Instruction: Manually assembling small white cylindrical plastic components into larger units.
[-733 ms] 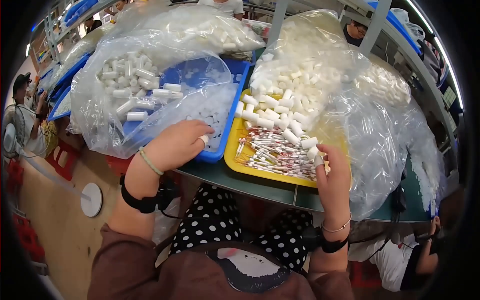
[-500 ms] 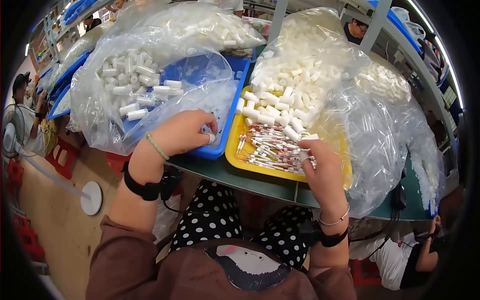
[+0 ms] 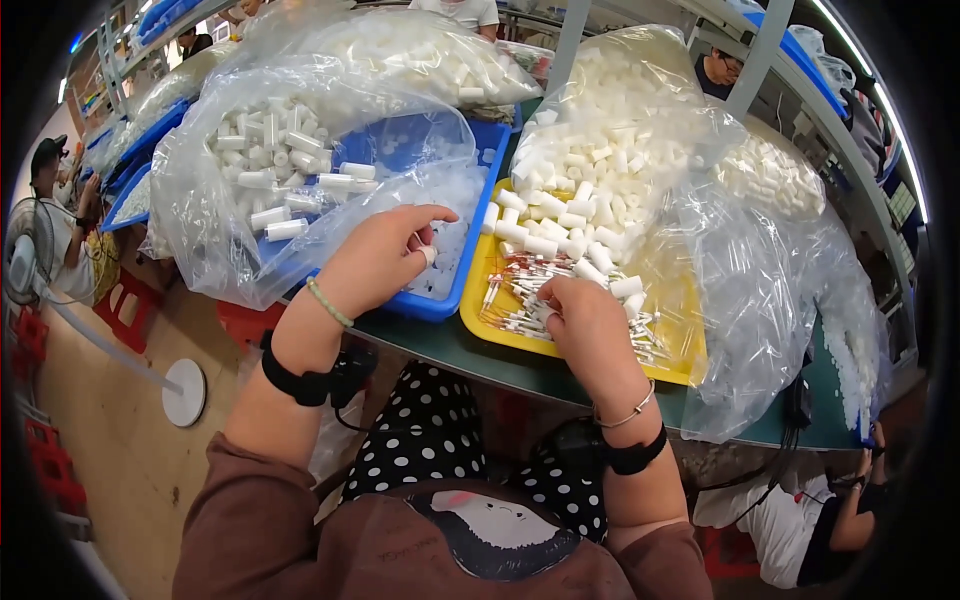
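My left hand (image 3: 385, 255) hovers over the near right part of a blue tray (image 3: 468, 262). Its index finger stretches to the right while the others curl, and a small white bit shows at the thumb; whether it is held or worn is unclear. Fingers bent together, my right hand (image 3: 590, 325) reaches into a yellow tray (image 3: 515, 338) over a pile of thin white-and-red parts with wire-like ends (image 3: 525, 280). White shows at its fingertips too, too small to name. White cylinders (image 3: 545, 230) lie just beyond that pile. Small translucent pieces (image 3: 440, 275) lie in the blue tray.
A clear bag of white cylinders (image 3: 270, 150) rests on the blue tray. Another full bag (image 3: 620, 110) opens into the yellow tray, with crumpled plastic (image 3: 745, 300) at right. The green table edge (image 3: 490, 370) runs before me. Other people sit around; a fan (image 3: 25, 255) stands left.
My right hand has moved left over the thin parts, uncovering the tray's right side. My left hand has lifted slightly away, its index finger straightening. The view has shifted a little.
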The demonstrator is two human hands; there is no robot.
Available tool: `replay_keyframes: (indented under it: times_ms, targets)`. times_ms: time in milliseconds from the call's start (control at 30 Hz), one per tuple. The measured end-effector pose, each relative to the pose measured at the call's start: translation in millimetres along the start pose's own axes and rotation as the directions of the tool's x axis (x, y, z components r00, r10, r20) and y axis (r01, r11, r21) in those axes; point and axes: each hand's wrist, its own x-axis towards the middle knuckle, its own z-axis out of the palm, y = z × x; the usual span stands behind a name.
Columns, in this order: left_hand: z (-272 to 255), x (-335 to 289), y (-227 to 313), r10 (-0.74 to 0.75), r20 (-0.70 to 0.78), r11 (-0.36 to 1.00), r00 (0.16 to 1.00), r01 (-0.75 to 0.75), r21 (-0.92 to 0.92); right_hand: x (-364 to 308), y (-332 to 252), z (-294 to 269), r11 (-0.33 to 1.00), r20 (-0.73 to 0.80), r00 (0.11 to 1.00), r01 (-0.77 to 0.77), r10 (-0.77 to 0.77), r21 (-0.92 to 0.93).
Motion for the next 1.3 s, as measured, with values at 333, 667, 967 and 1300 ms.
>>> replay_keyframes:
  times_ms: [333, 667, 967, 1300]
  targets:
    - [26.7, -39.0, 42.9, -0.16, 0.137, 0.473, 0.978, 0.198, -0.858, -18.9, 6.2, -7.9, 0.985, -0.218, 0.976, 0.028, 0.01, 0.169]
    - [85.6, -43.9, 63.8, -0.059, 0.172, 0.246, 0.983, 0.182, -0.952, -61.4, -24.2, -24.4, 0.841, -0.476, 0.852, 0.084, 0.218, 0.535]
    - [90.9, -46.5, 73.3, -0.087, 0.271, 0.136, 0.959, 0.281, -0.95, -70.2, -26.7, -15.7, 0.895, -0.574, 0.807, 0.15, 0.135, 0.42]
    - [105.6, -48.1, 68.9, 0.007, 0.397, -0.37, 0.918, 0.371, -0.852, -70.9, -28.9, -7.3, 0.932, -0.67, 0.739, 0.193, 0.068, 0.308]
